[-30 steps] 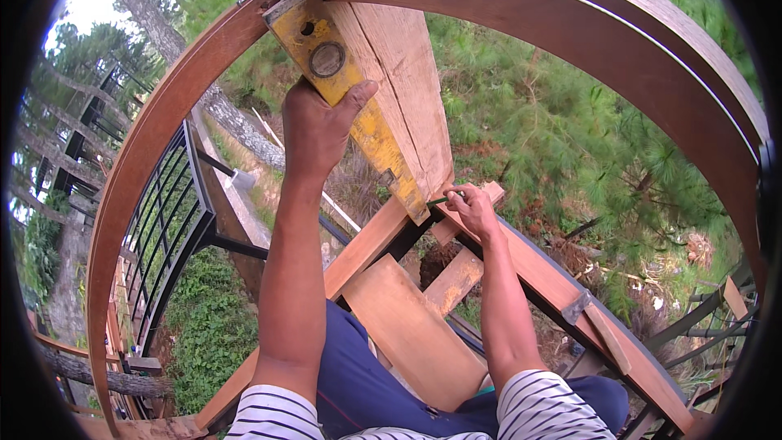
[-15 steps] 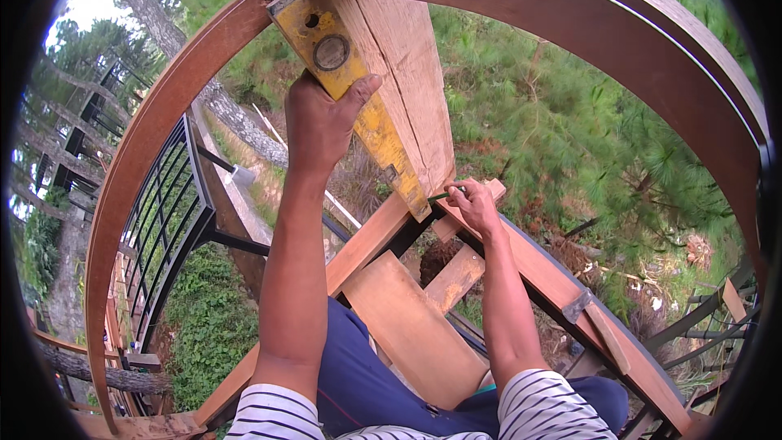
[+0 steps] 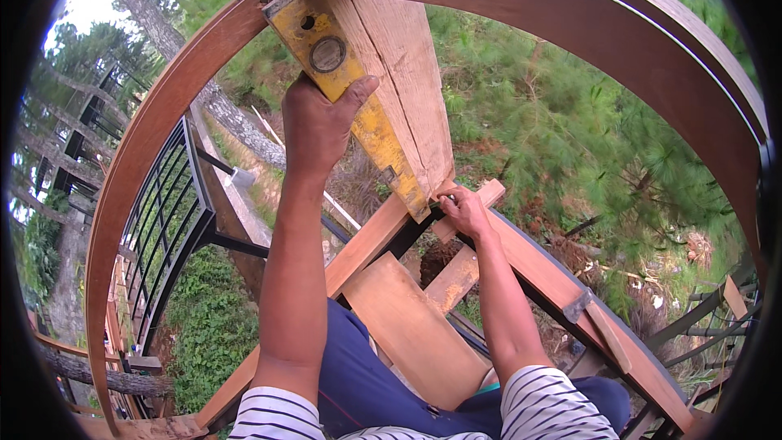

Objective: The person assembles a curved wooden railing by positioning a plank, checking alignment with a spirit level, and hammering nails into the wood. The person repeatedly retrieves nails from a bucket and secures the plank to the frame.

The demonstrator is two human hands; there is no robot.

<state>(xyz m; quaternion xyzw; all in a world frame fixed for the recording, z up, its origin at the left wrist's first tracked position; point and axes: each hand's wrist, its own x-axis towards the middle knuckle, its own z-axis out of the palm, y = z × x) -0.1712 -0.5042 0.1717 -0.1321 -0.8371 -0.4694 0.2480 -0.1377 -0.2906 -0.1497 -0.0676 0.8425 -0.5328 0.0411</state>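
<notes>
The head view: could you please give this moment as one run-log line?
left hand: gripping yellow level | right hand: beside level's lower end, grasp unclear | nearby: wooden-handled tool on wooden beam

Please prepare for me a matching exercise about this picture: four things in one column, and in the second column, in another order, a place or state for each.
Things
1. Spirit level
2. Wooden-handled tool
3. Railing
4. Right hand

Places and states
A. Black, toward the picture's left
B. Beside the spirit level's lower end
C. Yellow and worn, gripped by the left hand
D. Lying on the right-side beam

Pairs: 1-C, 2-D, 3-A, 4-B
</notes>
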